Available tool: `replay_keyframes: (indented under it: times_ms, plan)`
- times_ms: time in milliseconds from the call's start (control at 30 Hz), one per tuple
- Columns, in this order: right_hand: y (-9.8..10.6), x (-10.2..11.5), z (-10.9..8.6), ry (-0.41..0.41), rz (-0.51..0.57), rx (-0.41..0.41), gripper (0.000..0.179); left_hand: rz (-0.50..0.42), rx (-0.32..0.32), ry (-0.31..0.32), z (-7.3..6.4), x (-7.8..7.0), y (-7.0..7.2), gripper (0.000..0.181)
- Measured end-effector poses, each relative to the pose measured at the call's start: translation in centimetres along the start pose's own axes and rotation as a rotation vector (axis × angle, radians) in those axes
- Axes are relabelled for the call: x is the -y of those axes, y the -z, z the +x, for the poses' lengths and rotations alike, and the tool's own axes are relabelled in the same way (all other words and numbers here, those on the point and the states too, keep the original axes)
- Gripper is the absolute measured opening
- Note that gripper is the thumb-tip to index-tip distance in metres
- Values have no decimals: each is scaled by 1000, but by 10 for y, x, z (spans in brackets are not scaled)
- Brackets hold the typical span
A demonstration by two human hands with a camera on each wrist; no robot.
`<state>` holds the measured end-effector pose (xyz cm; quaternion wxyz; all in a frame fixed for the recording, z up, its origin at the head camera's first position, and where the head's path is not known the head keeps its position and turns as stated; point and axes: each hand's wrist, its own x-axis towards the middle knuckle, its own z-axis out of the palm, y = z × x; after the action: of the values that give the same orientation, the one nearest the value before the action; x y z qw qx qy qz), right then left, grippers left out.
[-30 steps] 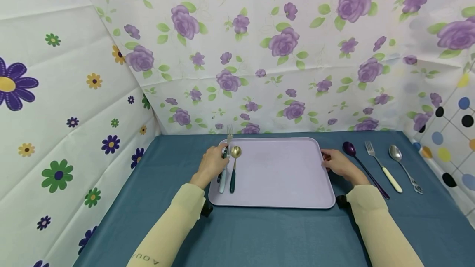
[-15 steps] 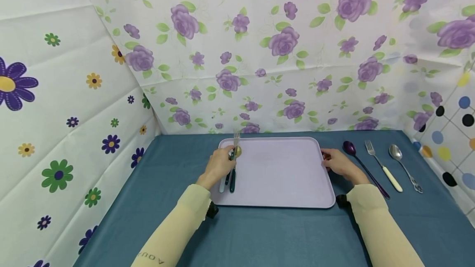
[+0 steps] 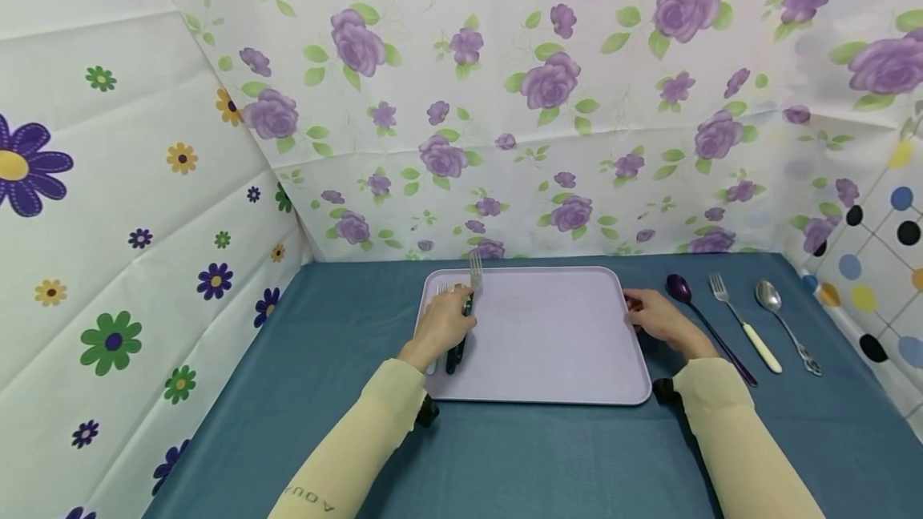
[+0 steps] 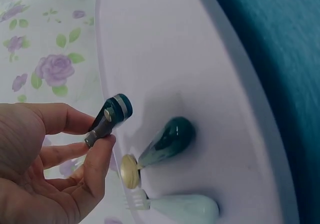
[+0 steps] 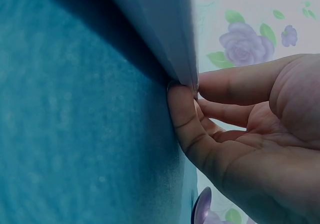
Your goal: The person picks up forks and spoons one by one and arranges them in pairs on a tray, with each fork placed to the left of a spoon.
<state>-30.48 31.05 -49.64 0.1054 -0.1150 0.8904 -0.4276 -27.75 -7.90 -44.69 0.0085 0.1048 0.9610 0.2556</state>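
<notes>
the left hand (image 3: 445,323) pinches a dark-handled fork (image 4: 119,109) between thumb and fingers over the left part of a lilac tray (image 3: 555,335); whether fork and tray touch is hard to tell. the right hand (image 3: 652,315) pinches the tray's right edge, best held firm so nothing slides. the fork is best held in line with its neighbours, without knocking them: the tray bears a green-handled spoon (image 4: 170,138) and a pale-handled fork (image 4: 186,207), side by side.
</notes>
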Motion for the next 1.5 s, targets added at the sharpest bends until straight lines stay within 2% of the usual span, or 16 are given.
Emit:
replay_keyframes:
  times_ms: [400, 633, 1067, 1333, 1500]
  plan:
    - [1, -1, 1, -11, -1, 4, 56, -26, 73, 13, 0, -9, -8, 53]
    - [1, -1, 1, -5, -5, -1, 55, 14, 64, 7, 3, -12, -17, 52]
    - [-1, -1, 1, 12, 3, -7, 55, 51, 87, 6, 5, -19, -30, 52]
    - [-1, -3, 2, 19, 6, -7, 55, 80, 78, -35, 9, -25, -34, 44]
    - [-1, -3, 2, 11, -3, -4, 55, 122, 73, -56, 10, -26, -36, 29]
